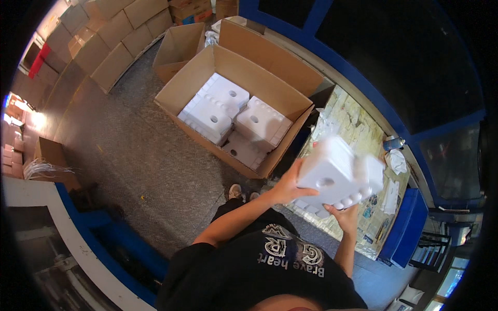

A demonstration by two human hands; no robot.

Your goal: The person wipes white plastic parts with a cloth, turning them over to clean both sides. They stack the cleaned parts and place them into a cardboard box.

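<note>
Both bare hands hold a white foam block [340, 173] raised over the paper-covered table [363, 129]: the left hand [287, 187] grips its near left edge, fingers wrapped on it, and the right hand [346, 214] cups it from beneath. Left of them, an open cardboard box [238, 67] on the floor holds more white foam blocks [218, 106]. Stacked cartons [111, 36] line the far left. A blue bin [407, 228] stands right of the table.

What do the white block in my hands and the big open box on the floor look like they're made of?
White block: likely moulded foam, matte, with rounded bumps and a hole. Open box: corrugated cardboard by its look, plain brown, flaps folded out.
</note>
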